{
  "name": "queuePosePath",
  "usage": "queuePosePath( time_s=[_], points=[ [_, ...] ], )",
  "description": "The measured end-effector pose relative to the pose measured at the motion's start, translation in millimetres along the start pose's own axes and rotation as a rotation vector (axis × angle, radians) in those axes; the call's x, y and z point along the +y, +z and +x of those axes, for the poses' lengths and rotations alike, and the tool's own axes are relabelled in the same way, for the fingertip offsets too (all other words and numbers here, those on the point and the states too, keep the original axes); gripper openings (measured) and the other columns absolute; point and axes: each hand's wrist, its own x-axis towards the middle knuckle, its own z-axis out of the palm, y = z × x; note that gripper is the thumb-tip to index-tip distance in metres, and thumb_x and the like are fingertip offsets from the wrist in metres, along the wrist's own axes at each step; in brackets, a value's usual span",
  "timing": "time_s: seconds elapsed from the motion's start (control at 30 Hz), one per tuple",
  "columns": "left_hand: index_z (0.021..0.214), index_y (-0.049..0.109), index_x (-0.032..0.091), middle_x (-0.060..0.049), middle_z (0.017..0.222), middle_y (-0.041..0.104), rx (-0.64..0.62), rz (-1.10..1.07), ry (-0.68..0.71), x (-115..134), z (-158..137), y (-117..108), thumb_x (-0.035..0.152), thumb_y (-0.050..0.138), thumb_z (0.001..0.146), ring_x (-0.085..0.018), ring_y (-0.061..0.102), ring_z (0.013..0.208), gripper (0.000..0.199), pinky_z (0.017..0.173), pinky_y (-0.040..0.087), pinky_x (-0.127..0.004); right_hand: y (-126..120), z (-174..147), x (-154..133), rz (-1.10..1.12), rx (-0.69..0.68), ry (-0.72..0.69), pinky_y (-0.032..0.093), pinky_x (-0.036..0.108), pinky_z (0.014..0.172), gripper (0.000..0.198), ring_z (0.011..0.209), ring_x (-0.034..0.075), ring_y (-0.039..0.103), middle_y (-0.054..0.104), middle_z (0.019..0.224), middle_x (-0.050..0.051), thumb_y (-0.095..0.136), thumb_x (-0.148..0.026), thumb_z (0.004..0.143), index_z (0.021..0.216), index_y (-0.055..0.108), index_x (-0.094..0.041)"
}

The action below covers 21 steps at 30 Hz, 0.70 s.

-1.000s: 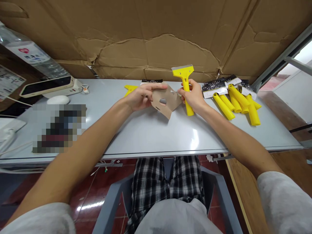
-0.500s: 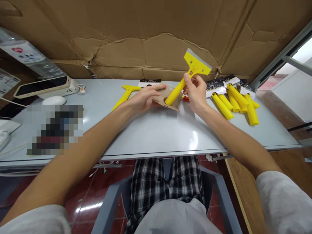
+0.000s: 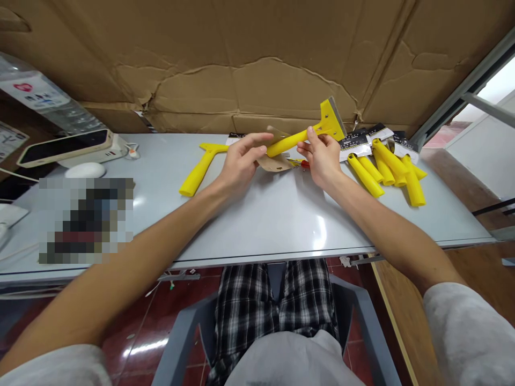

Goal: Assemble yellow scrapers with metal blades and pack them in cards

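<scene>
A yellow scraper (image 3: 287, 142) lies slantwise between my hands, its blade head up to the right. My right hand (image 3: 323, 158) is closed around the scraper's neck, just below the head. My left hand (image 3: 242, 159) pinches a folded brown card (image 3: 274, 164) at the handle's lower end, its thumb near the handle tip. Parts of the card show above and below the handle; how far the handle goes through the card's hole is hidden. Behind my right fingers, a tool with a red handle (image 3: 304, 164) is partly covered. Another yellow scraper (image 3: 199, 170) rests left of my left hand.
Several yellow scrapers with black-and-white cards (image 3: 388, 163) are piled on the right of the grey table (image 3: 265, 225). At left are a phone (image 3: 66, 146) on a white stand, a white mouse (image 3: 85, 170) and a blurred item (image 3: 86, 220). A cardboard wall (image 3: 241, 53) stands behind.
The scraper has tipped from steep to nearly level, its head swinging right and down. The card has turned with it, and my left fingers have shifted onto the handle end.
</scene>
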Motion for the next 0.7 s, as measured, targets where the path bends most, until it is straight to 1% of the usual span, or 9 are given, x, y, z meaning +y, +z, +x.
queuePosePath(
  time_s=[0.03,0.07,0.17,0.23,0.3,0.4,0.5,0.6,0.7],
  points=[
    [0.093,0.076,0.024,-0.008,0.117,0.082,-0.011,-0.031,0.008,1,-3,4,0.037,0.083,0.083,-0.027,0.074,0.121,0.018,0.095,0.060,-0.036,0,2,0,0.015,0.013,0.021,0.064,0.023,0.083,0.063,0.085,0.007,0.069,0.065,0.096,0.001,0.088,-0.067,0.080,0.106,0.055,-0.020],
    [0.089,0.073,0.024,-0.009,0.113,0.082,-0.002,-0.075,-0.001,2,-5,7,0.042,0.079,0.088,-0.028,0.073,0.125,0.020,0.099,0.059,-0.037,0,3,0,0.023,0.022,0.049,0.064,0.023,0.081,0.062,0.082,0.006,0.068,0.065,0.095,0.000,0.087,-0.066,0.082,0.105,0.054,-0.020],
    [0.091,0.062,0.026,-0.001,0.079,0.074,0.152,-0.133,-0.092,1,-5,8,0.050,0.082,0.090,-0.023,0.078,0.094,0.031,0.093,0.059,-0.038,2,3,0,0.031,0.030,0.170,0.063,0.021,0.075,0.057,0.076,0.005,0.065,0.063,0.090,-0.001,0.083,-0.065,0.087,0.104,0.052,-0.020],
    [0.096,0.059,0.028,0.004,0.071,0.065,0.216,-0.079,-0.135,-2,-3,5,0.045,0.091,0.084,-0.019,0.073,0.077,0.037,0.083,0.058,-0.036,4,1,0,0.036,0.023,0.247,0.061,0.020,0.071,0.056,0.075,0.006,0.064,0.062,0.089,0.000,0.081,-0.066,0.089,0.105,0.052,-0.021],
    [0.099,0.060,0.029,0.006,0.071,0.061,0.219,0.017,-0.117,-6,-3,3,0.037,0.096,0.078,-0.018,0.068,0.072,0.042,0.076,0.056,-0.034,5,-3,-1,0.025,-0.003,0.281,0.061,0.020,0.070,0.058,0.076,0.007,0.065,0.061,0.090,0.000,0.082,-0.067,0.089,0.107,0.052,-0.021],
    [0.094,0.063,0.029,0.006,0.067,0.051,0.207,0.167,-0.024,-7,-9,6,0.034,0.097,0.074,-0.018,0.064,0.072,0.040,0.070,0.052,-0.034,5,-4,-2,-0.010,-0.054,0.281,0.060,0.021,0.070,0.059,0.080,0.008,0.066,0.062,0.094,0.001,0.081,-0.069,0.088,0.109,0.051,-0.022],
    [0.087,0.064,0.028,0.002,0.073,0.053,0.152,0.292,0.048,-5,-17,10,0.035,0.094,0.077,-0.021,0.064,0.082,0.033,0.074,0.056,-0.036,3,0,-2,-0.006,-0.055,0.305,0.061,0.023,0.072,0.060,0.087,0.011,0.068,0.062,0.094,0.001,0.080,-0.071,0.088,0.109,0.051,-0.023],
    [0.087,0.066,0.029,-0.004,0.095,0.066,0.026,0.389,0.139,-3,-23,13,0.029,0.090,0.080,-0.026,0.065,0.103,0.024,0.093,0.060,-0.044,3,2,-2,0.013,-0.070,0.350,0.063,0.027,0.075,0.061,0.088,0.012,0.068,0.062,0.092,0.001,0.078,-0.073,0.089,0.108,0.050,-0.023],
    [0.085,0.071,0.028,-0.006,0.108,0.068,-0.057,0.478,0.230,-5,-27,13,0.024,0.086,0.084,-0.028,0.064,0.114,0.016,0.106,0.057,-0.049,6,-3,-3,0.045,-0.116,0.396,0.063,0.029,0.074,0.061,0.081,0.012,0.066,0.063,0.090,0.001,0.075,-0.075,0.090,0.107,0.049,-0.023]
  ],
)
